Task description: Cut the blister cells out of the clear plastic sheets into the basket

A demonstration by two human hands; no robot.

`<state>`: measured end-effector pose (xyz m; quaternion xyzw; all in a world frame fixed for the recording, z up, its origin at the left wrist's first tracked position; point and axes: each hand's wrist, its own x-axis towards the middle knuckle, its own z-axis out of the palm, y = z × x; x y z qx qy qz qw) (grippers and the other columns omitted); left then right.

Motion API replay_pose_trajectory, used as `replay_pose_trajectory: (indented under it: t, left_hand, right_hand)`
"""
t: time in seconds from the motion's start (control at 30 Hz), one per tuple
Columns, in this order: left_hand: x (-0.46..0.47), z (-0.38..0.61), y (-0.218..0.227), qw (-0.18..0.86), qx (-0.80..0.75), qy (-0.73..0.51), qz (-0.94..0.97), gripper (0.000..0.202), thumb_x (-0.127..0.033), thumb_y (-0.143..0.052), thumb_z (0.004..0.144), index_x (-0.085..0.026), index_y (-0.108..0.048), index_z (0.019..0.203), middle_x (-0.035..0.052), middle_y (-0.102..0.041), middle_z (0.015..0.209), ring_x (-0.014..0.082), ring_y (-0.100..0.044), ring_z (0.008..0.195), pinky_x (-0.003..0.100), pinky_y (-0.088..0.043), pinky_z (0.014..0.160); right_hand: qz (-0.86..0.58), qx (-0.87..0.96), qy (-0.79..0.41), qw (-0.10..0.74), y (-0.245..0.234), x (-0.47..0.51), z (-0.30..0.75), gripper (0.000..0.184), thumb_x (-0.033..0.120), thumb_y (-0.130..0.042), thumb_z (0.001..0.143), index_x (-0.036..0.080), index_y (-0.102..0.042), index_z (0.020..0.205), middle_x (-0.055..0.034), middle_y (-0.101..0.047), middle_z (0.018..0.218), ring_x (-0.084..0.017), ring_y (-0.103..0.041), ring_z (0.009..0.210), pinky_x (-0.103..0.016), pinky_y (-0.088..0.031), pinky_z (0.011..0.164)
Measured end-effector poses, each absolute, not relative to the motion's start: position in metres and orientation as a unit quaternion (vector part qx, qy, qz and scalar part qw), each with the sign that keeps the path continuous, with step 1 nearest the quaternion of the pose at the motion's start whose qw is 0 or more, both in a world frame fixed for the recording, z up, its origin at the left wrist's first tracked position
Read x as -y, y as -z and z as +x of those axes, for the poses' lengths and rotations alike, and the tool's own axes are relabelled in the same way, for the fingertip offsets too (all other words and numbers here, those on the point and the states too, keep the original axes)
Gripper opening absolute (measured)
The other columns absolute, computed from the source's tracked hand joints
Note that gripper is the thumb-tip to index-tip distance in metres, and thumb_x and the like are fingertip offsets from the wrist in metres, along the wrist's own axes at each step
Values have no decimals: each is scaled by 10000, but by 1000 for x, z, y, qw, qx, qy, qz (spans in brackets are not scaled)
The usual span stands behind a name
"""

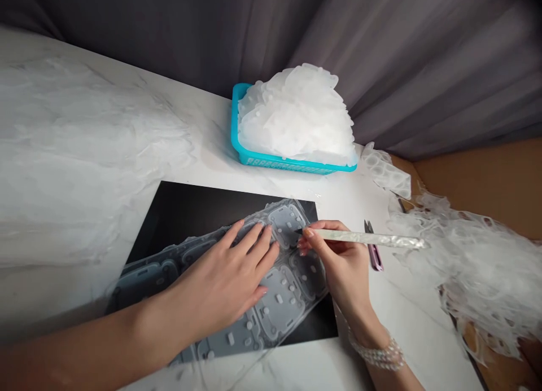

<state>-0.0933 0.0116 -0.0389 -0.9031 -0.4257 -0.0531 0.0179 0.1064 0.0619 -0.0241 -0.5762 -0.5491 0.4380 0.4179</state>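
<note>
A translucent silicone sheet [279, 301] moulded with button pads lies across a black mat [182, 213] on the white marble table. My left hand [224, 281] rests flat on the sheet, fingers stretched out and pressing it down. My right hand [339, 261] pinches a long pearly-handled cutting tool [368, 238] like a pen. Its dark tip touches the sheet just right of my left fingertips.
A turquoise basket [241, 131] heaped with white silicone pieces stands behind the mat. Small purple snips [373, 253] lie right of my right hand. Piles of translucent offcuts [474, 272] spread at the right edge, and filmy white material [76, 154] covers the table's left. A grey curtain hangs behind.
</note>
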Motion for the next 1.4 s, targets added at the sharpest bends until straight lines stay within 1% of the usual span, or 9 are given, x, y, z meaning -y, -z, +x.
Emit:
replay_pose_trajectory:
  t: [0.17,0.33,0.5,0.67,0.77,0.87,1.0,1.2,1.4]
  left_hand:
    - [-10,-96,42,25,427,58,-902,584,-456,-332,1000,-84,-440,1437,170,-483,1476,323,-427,1350,515,-343,1084]
    - [-9,-96,43,37,427,68,-901,592,-468,-340,995,-71,-480,1412,179,-508,1452,329,-449,1322,526,-337,1072]
    - [-8,-98,44,29,427,64,-901,593,-476,-351,989,-85,-478,1417,178,-501,1458,338,-448,1320,539,-345,1063]
    - [-8,-96,42,27,432,71,-898,558,-466,-393,976,-108,-519,1385,178,-528,1431,341,-490,1279,542,-372,1046]
    - [-5,-93,40,50,435,86,-895,507,-405,-422,971,-82,-568,1334,199,-569,1380,348,-535,1228,537,-383,1033]
    - [-2,-92,40,72,438,100,-891,471,-348,-448,961,-46,-604,1287,215,-591,1348,345,-548,1217,499,-397,1025]
    - [-4,-95,41,53,447,87,-889,490,-369,-423,970,-72,-572,1330,204,-550,1402,331,-528,1254,487,-397,1034]
    - [-9,-98,40,32,447,73,-891,495,-405,-385,982,-126,-539,1361,176,-533,1426,317,-508,1278,492,-401,1034]
    - [-10,-98,37,28,438,67,-896,503,-420,-382,980,-105,-544,1337,188,-505,1451,328,-458,1331,512,-362,1073]
  right_hand:
    - [-610,509,-339,504,18,-69,123,316,376,-797,745,198,-543,686,24,-623,527,-146,-595,434,-268,-479,453]
    - [-606,437,-304,591,17,-87,146,398,454,-729,804,205,-453,662,99,-395,510,-40,-339,376,-206,-293,389]
    - [-597,406,-325,611,16,-93,156,356,459,-709,822,186,-513,702,47,-471,706,-29,-332,444,-205,-281,390]
    - [-591,404,-305,628,14,-91,164,403,489,-655,855,189,-500,637,57,-413,621,-44,-323,436,-210,-320,389]
    - [-596,408,-330,608,12,-89,168,301,421,-737,801,181,-579,711,37,-517,646,-87,-548,536,-228,-482,498]
    - [-595,447,-359,563,11,-85,165,221,326,-774,772,169,-665,883,-31,-688,825,-193,-716,829,-310,-587,718]
    - [-583,511,-341,532,11,-75,152,228,359,-686,852,162,-701,966,-66,-736,843,-238,-726,871,-391,-607,738]
    - [-610,601,-276,436,12,-63,134,246,391,-643,880,170,-738,826,-49,-725,786,-161,-660,645,-304,-539,602]
    - [-556,681,-300,371,26,-52,109,148,330,-603,910,215,-692,937,-35,-732,837,-190,-698,759,-346,-566,736]
